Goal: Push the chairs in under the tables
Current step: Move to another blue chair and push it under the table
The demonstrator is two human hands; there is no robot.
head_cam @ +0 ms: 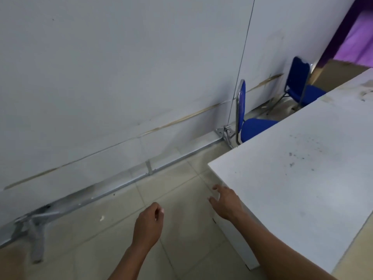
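Note:
A white table fills the right side, its near corner toward me. A blue chair with a chrome frame stands at the table's far long side, its seat partly under the top and its back toward the wall. A second blue chair stands farther back, also partly under the table edge. My left hand hovers over the floor with fingers loosely curled, holding nothing. My right hand is held out beside the table's near corner with fingers spread, holding nothing.
A white partition wall runs along the left, with a metal rail at its foot and metal feet sticking out onto the tiled floor. A purple curtain hangs at the back right.

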